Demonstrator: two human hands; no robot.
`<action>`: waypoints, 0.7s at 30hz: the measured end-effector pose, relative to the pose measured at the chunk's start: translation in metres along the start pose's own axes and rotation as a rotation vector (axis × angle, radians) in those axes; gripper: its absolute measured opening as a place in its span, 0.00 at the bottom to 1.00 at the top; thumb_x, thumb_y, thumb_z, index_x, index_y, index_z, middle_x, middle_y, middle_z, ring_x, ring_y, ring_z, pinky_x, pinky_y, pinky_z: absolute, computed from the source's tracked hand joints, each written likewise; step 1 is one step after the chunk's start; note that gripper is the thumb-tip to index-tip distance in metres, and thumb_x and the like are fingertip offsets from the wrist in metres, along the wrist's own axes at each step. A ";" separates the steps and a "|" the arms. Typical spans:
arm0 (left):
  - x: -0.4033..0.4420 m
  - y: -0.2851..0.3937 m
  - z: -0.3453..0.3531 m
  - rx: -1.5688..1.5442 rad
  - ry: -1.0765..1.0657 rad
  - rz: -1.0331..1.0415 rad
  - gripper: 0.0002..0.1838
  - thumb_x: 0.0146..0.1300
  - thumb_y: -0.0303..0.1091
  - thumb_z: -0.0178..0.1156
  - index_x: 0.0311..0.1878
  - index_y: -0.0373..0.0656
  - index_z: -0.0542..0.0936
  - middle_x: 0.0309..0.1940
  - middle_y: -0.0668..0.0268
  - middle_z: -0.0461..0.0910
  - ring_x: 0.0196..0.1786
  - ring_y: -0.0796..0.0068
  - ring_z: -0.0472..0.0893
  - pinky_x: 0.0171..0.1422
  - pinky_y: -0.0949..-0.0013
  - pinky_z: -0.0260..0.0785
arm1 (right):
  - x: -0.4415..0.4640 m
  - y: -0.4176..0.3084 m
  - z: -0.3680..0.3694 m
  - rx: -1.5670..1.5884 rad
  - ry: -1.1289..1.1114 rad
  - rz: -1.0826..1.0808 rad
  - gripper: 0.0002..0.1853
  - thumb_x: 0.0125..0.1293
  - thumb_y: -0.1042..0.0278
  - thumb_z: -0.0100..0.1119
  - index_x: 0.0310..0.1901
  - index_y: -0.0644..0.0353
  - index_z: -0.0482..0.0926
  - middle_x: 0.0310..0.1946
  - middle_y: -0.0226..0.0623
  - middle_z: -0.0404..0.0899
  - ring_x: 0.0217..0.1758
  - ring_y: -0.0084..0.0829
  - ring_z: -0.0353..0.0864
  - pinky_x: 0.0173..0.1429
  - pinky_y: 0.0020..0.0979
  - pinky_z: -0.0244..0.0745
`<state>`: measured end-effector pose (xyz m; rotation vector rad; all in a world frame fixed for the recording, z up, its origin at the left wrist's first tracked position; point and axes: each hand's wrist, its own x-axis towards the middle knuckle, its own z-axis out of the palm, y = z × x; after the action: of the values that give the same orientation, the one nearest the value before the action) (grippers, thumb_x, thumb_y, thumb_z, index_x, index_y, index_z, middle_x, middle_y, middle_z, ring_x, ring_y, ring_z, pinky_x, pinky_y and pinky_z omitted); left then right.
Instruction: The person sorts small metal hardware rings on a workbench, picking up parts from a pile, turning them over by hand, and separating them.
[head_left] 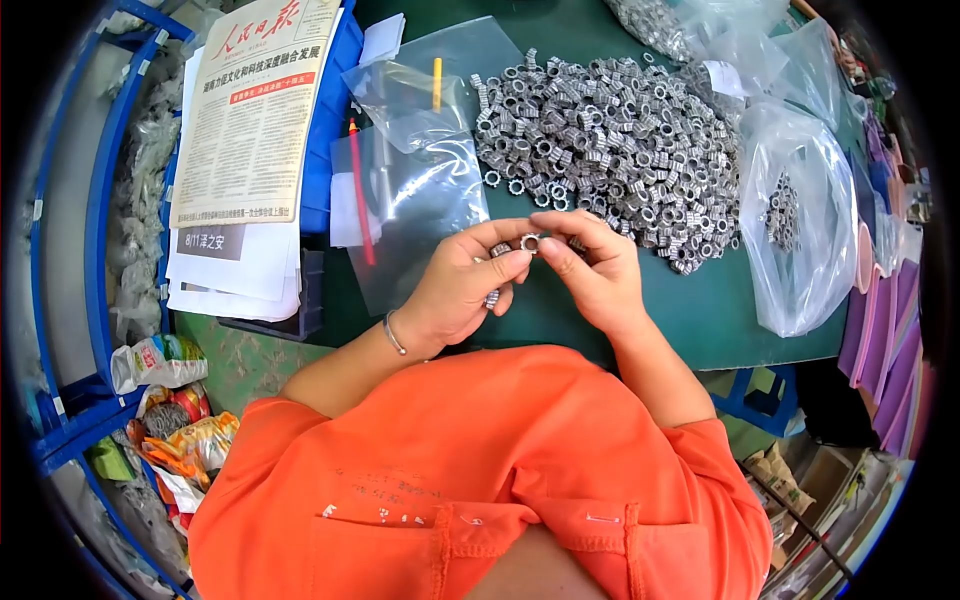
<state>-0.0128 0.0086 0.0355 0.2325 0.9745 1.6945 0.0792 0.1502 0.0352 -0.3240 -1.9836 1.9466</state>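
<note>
Between the fingertips of both hands is a small toothed metal ring (pixel 530 243), held over the near part of the green table. My left hand (pixel 468 278), with a bracelet at its wrist, pinches the ring's left side; more rings (pixel 492 298) show among its curled fingers. My right hand (pixel 598 270) touches the ring from the right with thumb and forefinger, and something dark shows partly behind its fingers. Just beyond the hands lies a large heap of similar metal rings (pixel 610 140). Clear plastic bags (pixel 430 150) lie flat to the left of the heap.
A red pencil (pixel 360 190) and a yellow stick (pixel 437 84) rest on the bags. Newspaper (pixel 255 120) and papers lie on blue bins at left. On the right, a clear bag (pixel 800 260) holds some rings. Blue shelving (pixel 98 200) stands far left, a blue stool (pixel 757 402) below the table.
</note>
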 end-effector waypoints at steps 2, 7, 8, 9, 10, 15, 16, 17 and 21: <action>0.000 0.000 0.003 0.003 0.083 0.083 0.12 0.63 0.29 0.52 0.49 0.37 0.71 0.31 0.66 0.72 0.29 0.85 0.71 0.22 0.83 0.64 | 0.001 0.000 0.000 -0.070 -0.012 -0.025 0.10 0.57 0.75 0.59 0.42 0.63 0.78 0.28 0.30 0.73 0.28 0.19 0.69 0.34 0.18 0.65; -0.001 -0.002 -0.001 -0.028 0.101 0.069 0.10 0.63 0.30 0.53 0.46 0.37 0.72 0.29 0.67 0.72 0.28 0.85 0.71 0.21 0.83 0.63 | 0.000 -0.005 0.000 -0.136 -0.108 -0.125 0.12 0.55 0.78 0.59 0.43 0.63 0.78 0.29 0.32 0.73 0.28 0.20 0.70 0.33 0.19 0.66; -0.001 -0.002 -0.001 -0.025 0.095 0.069 0.09 0.63 0.30 0.52 0.45 0.37 0.73 0.29 0.67 0.72 0.28 0.86 0.71 0.21 0.84 0.62 | -0.001 -0.003 0.000 -0.136 -0.106 -0.122 0.12 0.55 0.78 0.59 0.43 0.63 0.78 0.29 0.32 0.73 0.28 0.20 0.70 0.33 0.19 0.66; 0.000 -0.002 -0.001 -0.026 0.095 0.067 0.09 0.63 0.30 0.52 0.45 0.37 0.73 0.29 0.67 0.72 0.28 0.86 0.71 0.21 0.84 0.62 | -0.001 -0.001 -0.001 -0.137 -0.096 -0.142 0.12 0.54 0.78 0.59 0.42 0.63 0.78 0.30 0.32 0.73 0.28 0.20 0.70 0.33 0.19 0.66; 0.000 -0.002 -0.002 -0.010 0.103 0.041 0.09 0.64 0.31 0.52 0.44 0.37 0.73 0.29 0.67 0.72 0.28 0.86 0.71 0.21 0.83 0.62 | -0.002 0.001 -0.001 -0.139 -0.085 -0.162 0.11 0.54 0.78 0.60 0.41 0.64 0.78 0.30 0.33 0.73 0.28 0.20 0.70 0.32 0.20 0.66; 0.000 -0.003 -0.004 -0.037 0.088 -0.069 0.10 0.66 0.35 0.50 0.41 0.36 0.74 0.28 0.67 0.72 0.25 0.86 0.70 0.20 0.83 0.61 | -0.005 0.003 0.000 -0.140 -0.017 -0.148 0.08 0.51 0.78 0.62 0.36 0.64 0.79 0.28 0.32 0.74 0.27 0.21 0.71 0.31 0.21 0.66; -0.001 -0.002 -0.004 -0.089 0.043 -0.109 0.11 0.66 0.35 0.49 0.41 0.37 0.74 0.27 0.66 0.72 0.24 0.86 0.69 0.19 0.83 0.61 | -0.006 0.004 0.000 -0.187 -0.005 -0.180 0.07 0.51 0.77 0.63 0.34 0.64 0.79 0.27 0.32 0.74 0.27 0.22 0.71 0.31 0.21 0.66; -0.001 -0.001 -0.004 -0.142 -0.003 -0.149 0.12 0.67 0.36 0.48 0.41 0.37 0.74 0.27 0.66 0.72 0.23 0.86 0.69 0.19 0.83 0.61 | -0.006 0.004 0.000 -0.187 -0.006 -0.180 0.07 0.51 0.77 0.63 0.34 0.64 0.79 0.27 0.32 0.74 0.27 0.22 0.71 0.31 0.21 0.66; -0.001 -0.002 -0.005 -0.132 -0.016 -0.163 0.12 0.67 0.37 0.47 0.40 0.37 0.74 0.27 0.66 0.72 0.22 0.85 0.68 0.19 0.83 0.61 | -0.007 0.003 0.001 -0.229 0.028 -0.222 0.06 0.50 0.77 0.64 0.32 0.63 0.79 0.24 0.32 0.74 0.25 0.22 0.71 0.29 0.21 0.66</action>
<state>-0.0141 0.0056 0.0311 0.0767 0.8430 1.5971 0.0849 0.1472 0.0312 -0.1762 -2.1274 1.5769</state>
